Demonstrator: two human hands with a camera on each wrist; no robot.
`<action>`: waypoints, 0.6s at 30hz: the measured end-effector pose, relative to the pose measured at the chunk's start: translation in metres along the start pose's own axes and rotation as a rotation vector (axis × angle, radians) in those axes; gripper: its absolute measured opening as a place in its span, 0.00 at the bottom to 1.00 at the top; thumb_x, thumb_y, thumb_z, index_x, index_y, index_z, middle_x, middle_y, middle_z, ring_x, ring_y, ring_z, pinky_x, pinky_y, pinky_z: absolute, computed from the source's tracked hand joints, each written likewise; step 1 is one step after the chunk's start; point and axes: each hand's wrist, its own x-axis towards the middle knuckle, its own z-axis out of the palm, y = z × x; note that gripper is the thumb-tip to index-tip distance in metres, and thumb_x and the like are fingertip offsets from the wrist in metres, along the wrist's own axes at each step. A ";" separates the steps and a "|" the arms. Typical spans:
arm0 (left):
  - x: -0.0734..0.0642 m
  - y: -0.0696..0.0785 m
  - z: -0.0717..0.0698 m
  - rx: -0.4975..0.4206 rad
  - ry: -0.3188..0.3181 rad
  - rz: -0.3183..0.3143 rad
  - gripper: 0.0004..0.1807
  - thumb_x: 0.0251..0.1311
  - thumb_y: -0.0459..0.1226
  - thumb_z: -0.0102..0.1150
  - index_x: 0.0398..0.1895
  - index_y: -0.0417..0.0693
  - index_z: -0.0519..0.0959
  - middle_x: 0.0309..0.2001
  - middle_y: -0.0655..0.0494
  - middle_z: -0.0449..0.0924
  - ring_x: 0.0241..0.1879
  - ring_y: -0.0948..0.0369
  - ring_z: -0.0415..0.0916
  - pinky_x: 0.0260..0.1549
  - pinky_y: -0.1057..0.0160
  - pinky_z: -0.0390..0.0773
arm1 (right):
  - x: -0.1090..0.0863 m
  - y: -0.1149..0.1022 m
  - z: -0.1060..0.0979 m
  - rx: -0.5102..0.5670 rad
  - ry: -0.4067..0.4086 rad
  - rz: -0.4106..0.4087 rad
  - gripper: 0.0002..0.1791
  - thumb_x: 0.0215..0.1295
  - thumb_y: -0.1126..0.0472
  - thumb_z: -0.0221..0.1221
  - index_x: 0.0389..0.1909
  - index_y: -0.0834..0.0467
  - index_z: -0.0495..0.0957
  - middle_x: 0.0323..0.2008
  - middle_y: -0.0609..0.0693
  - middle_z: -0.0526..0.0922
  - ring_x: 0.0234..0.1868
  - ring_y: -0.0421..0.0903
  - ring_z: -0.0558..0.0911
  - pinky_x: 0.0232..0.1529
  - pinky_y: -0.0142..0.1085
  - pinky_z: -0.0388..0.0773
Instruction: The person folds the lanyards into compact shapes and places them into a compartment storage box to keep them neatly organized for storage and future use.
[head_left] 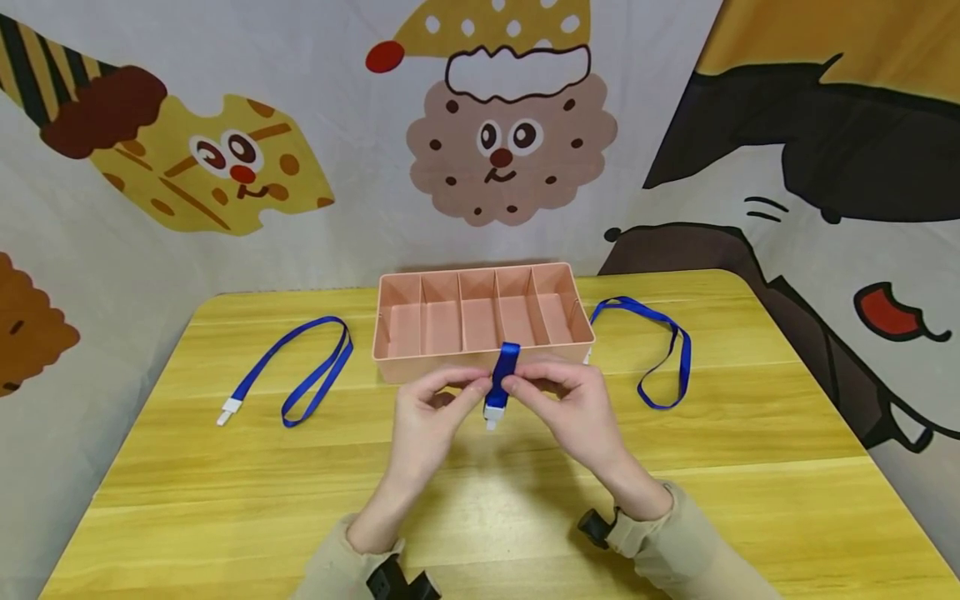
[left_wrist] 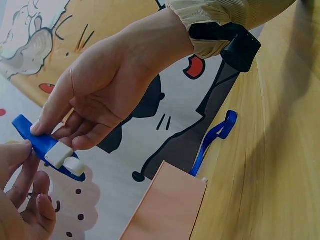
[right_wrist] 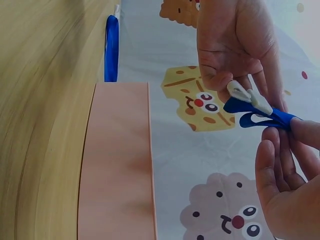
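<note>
A blue lanyard [head_left: 505, 367], folded into a short bundle, is held above the table in front of the pink organizer box [head_left: 420, 365]. My left hand [head_left: 431, 417] pinches its left side between thumb and fingers. From the other side, my right hand [head_left: 577, 408] pinches it too. The white plastic clip [head_left: 493, 413] hangs at the bundle's lower end, toward me. In the right wrist view the ribbon [right_wrist: 280, 119] shows stacked loops beside the white clip [right_wrist: 255, 100]. The left wrist view has the clip [left_wrist: 60, 154] lying over the folded band.
On the table's left lies a looped blue lanyard [head_left: 336, 364] with a white clip [head_left: 229, 407]. Another blue lanyard [head_left: 684, 367] lies right of the box, its end hidden behind it. Several compartments divide the box. A cartoon-printed cloth [head_left: 352, 242] hangs behind the wooden table [head_left: 262, 517].
</note>
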 end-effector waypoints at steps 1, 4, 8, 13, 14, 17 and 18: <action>0.000 0.000 0.000 0.005 -0.005 0.003 0.06 0.63 0.27 0.69 0.42 0.33 0.89 0.43 0.35 0.90 0.36 0.73 0.84 0.34 0.70 0.83 | 0.000 0.000 0.000 0.001 -0.004 0.004 0.03 0.66 0.72 0.67 0.38 0.69 0.88 0.40 0.65 0.90 0.41 0.32 0.88 0.47 0.30 0.88; 0.000 0.000 0.000 0.011 -0.022 0.005 0.07 0.63 0.27 0.69 0.42 0.34 0.89 0.44 0.35 0.90 0.37 0.73 0.84 0.35 0.70 0.84 | 0.000 0.000 0.000 0.003 -0.009 0.010 0.03 0.67 0.72 0.67 0.38 0.69 0.88 0.39 0.65 0.91 0.41 0.32 0.88 0.46 0.30 0.87; 0.000 0.000 0.000 -0.022 -0.073 -0.013 0.09 0.65 0.28 0.68 0.46 0.33 0.88 0.47 0.35 0.90 0.37 0.72 0.86 0.35 0.70 0.85 | 0.000 0.002 0.000 0.021 0.028 -0.001 0.04 0.68 0.73 0.65 0.38 0.72 0.87 0.37 0.56 0.93 0.39 0.31 0.88 0.44 0.28 0.87; 0.000 0.000 0.001 -0.013 -0.130 -0.052 0.10 0.66 0.30 0.67 0.48 0.33 0.88 0.48 0.35 0.90 0.29 0.72 0.84 0.25 0.71 0.76 | 0.000 0.004 -0.002 0.049 0.100 -0.022 0.05 0.67 0.74 0.65 0.39 0.75 0.86 0.37 0.32 0.91 0.40 0.31 0.88 0.43 0.26 0.87; -0.001 0.000 0.001 -0.006 -0.134 -0.055 0.10 0.66 0.30 0.68 0.48 0.33 0.88 0.48 0.35 0.90 0.28 0.72 0.83 0.24 0.72 0.75 | 0.000 0.003 -0.002 0.052 0.104 -0.027 0.05 0.67 0.75 0.65 0.39 0.74 0.87 0.37 0.34 0.91 0.40 0.31 0.88 0.44 0.26 0.87; -0.001 -0.001 0.001 0.008 -0.144 -0.042 0.10 0.66 0.29 0.68 0.47 0.33 0.88 0.47 0.35 0.90 0.33 0.74 0.83 0.30 0.72 0.79 | 0.000 0.003 -0.003 0.045 0.098 -0.033 0.05 0.67 0.73 0.66 0.38 0.72 0.88 0.37 0.43 0.92 0.42 0.34 0.87 0.44 0.27 0.86; -0.001 -0.002 0.001 0.011 -0.147 -0.035 0.10 0.65 0.29 0.68 0.48 0.33 0.88 0.47 0.35 0.90 0.36 0.74 0.83 0.33 0.71 0.81 | 0.000 0.002 -0.003 0.046 0.093 -0.033 0.05 0.68 0.73 0.66 0.38 0.72 0.88 0.37 0.44 0.92 0.42 0.34 0.87 0.44 0.27 0.86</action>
